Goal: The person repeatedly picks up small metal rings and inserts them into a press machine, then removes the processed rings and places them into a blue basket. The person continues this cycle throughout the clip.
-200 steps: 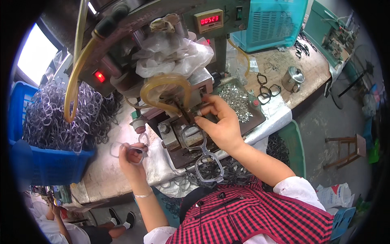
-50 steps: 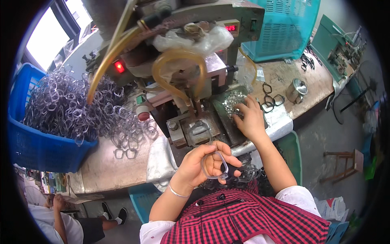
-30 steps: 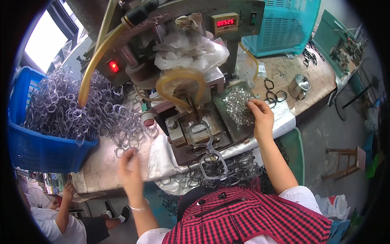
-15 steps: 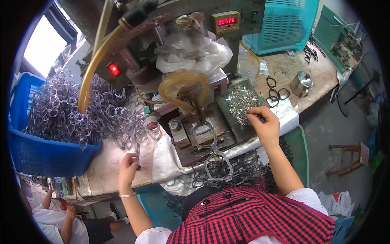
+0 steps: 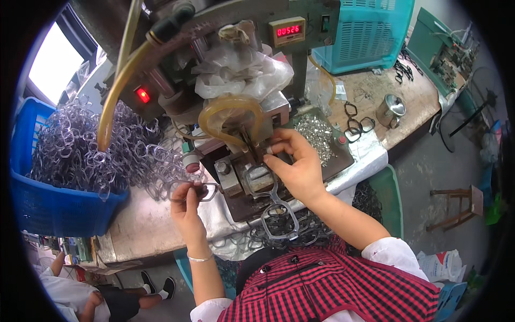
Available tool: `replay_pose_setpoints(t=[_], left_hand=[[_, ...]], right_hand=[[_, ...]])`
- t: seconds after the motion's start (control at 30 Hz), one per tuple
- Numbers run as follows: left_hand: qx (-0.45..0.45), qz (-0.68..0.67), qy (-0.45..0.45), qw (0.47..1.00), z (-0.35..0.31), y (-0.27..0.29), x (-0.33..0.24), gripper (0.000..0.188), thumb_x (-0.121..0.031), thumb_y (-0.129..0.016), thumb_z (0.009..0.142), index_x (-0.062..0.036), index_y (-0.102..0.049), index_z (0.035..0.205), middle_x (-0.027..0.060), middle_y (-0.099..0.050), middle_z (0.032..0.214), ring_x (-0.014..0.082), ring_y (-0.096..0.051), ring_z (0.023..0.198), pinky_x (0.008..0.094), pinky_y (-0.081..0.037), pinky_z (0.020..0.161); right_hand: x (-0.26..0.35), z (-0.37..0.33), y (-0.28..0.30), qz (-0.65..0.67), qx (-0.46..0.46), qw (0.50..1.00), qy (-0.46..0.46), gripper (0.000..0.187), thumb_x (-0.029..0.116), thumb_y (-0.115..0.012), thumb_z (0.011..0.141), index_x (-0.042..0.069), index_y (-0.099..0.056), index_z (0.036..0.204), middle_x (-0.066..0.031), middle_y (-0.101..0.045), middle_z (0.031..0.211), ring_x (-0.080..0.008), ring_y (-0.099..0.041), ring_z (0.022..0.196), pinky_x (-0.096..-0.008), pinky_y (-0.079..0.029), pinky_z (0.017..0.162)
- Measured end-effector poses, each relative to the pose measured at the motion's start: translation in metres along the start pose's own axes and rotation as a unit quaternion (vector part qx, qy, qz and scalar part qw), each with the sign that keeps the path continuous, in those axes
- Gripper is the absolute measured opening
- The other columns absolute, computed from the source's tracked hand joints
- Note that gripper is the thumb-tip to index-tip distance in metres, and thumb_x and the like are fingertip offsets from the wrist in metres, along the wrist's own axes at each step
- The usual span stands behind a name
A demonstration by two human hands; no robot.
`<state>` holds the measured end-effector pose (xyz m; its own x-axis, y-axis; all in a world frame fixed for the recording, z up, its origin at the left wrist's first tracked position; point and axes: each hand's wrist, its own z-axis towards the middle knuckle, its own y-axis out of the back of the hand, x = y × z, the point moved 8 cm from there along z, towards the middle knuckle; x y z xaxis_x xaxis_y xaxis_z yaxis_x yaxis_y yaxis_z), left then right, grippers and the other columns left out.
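My left hand [image 5: 188, 213], its fingers closed, grips a translucent grey eyeglass frame [image 5: 213, 191] left of the press. Under the press head, another grey eyeglass frame [image 5: 294, 228] has one rim on the metal fixture [image 5: 232, 185], while its other rim hangs toward me over the front edge. My right hand [image 5: 303, 174] reaches in beside the tool with thumb and fingers pinched. What sits between those fingertips is too small to make out. To the right of the fixture lies a heap of small shiny metal pieces [image 5: 315, 131] in a dark tray [image 5: 342, 155].
A blue basket [image 5: 64, 212] heaped with translucent frames [image 5: 91, 147] stands left. Dark frames [image 5: 354, 129] and a metal cup [image 5: 390, 110] lie right. Yellow hoses [image 5: 110, 115] hang from the press. A teal crate [image 5: 370, 32] stands behind, and a green tub [image 5: 394, 198] below holds dark frames.
My right hand has moved left from the metal pieces to the press tool. My left hand has moved right, lifting a grey eyeglass frame from beside the pile.
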<state>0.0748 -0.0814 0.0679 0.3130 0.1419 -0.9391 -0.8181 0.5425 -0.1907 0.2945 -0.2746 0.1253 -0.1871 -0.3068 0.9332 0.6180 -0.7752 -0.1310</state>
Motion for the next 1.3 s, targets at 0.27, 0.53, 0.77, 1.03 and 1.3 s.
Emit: replay_pose_setpoints(t=[0.27, 0.53, 0.77, 1.03, 1.3], left_hand=[[0.105, 0.144, -0.396, 0.901, -0.041, -0.067, -0.156, 0.014, -0.008, -0.052, 0.101, -0.0018, -0.057, 0.113, 0.0187, -0.066, 0.108, 0.0284, -0.065, 0.097, 0.0408, -0.052, 0.091], [0.304, 0.334, -0.42, 0.787, -0.056, -0.155, -0.114, 0.033, -0.008, -0.08, 0.069, -0.0148, -0.077, 0.101, 0.007, -0.073, 0.106, 0.0297, -0.065, 0.084, 0.0451, -0.054, 0.086], [0.315, 0.327, -0.39, 0.801, -0.053, -0.159, -0.106, 0.031, -0.008, -0.082, 0.069, -0.0152, -0.077, 0.099, 0.0042, -0.074, 0.106, 0.0253, -0.061, 0.079, 0.0453, -0.053, 0.087], [0.25, 0.322, -0.354, 0.842, -0.072, -0.143, -0.092, 0.036, -0.007, -0.08, 0.074, -0.0107, -0.072, 0.109, 0.0117, -0.07, 0.117, 0.0331, -0.067, 0.103, 0.0456, -0.051, 0.093], [-0.082, 0.441, -0.255, 0.856, -0.01, -0.036, -0.112, 0.021, -0.001, -0.069, 0.082, -0.0049, -0.069, 0.102, 0.0158, -0.067, 0.118, 0.0345, -0.061, 0.109, 0.0427, -0.043, 0.098]], right_hand=[[0.024, -0.008, -0.021, 0.107, 0.016, 0.99, -0.091, 0.052, -0.001, -0.067, 0.084, -0.004, -0.05, 0.133, -0.0113, -0.066, 0.117, -0.0141, -0.065, 0.1, -0.029, -0.048, 0.094], [-0.027, 0.008, 0.077, -0.56, -0.009, 0.825, 0.077, 0.024, 0.015, -0.076, 0.077, 0.009, -0.074, 0.1, -0.0202, -0.062, 0.124, -0.0389, -0.051, 0.128, -0.0478, -0.04, 0.108], [-0.054, 0.003, 0.097, -0.531, -0.027, 0.836, 0.134, 0.015, 0.017, -0.075, 0.077, 0.011, -0.071, 0.09, -0.0138, -0.062, 0.122, -0.0332, -0.054, 0.125, -0.0465, -0.048, 0.092], [-0.053, 0.02, 0.07, -0.611, 0.039, 0.765, 0.199, 0.02, 0.015, -0.072, 0.079, 0.008, -0.064, 0.097, -0.0098, -0.062, 0.122, -0.0291, -0.054, 0.123, -0.045, -0.05, 0.08], [-0.025, 0.013, 0.096, -0.505, -0.056, 0.842, 0.182, 0.008, 0.011, -0.07, 0.077, 0.006, -0.063, 0.08, -0.01, -0.065, 0.083, -0.0332, -0.061, 0.083, -0.0448, -0.049, 0.071]])
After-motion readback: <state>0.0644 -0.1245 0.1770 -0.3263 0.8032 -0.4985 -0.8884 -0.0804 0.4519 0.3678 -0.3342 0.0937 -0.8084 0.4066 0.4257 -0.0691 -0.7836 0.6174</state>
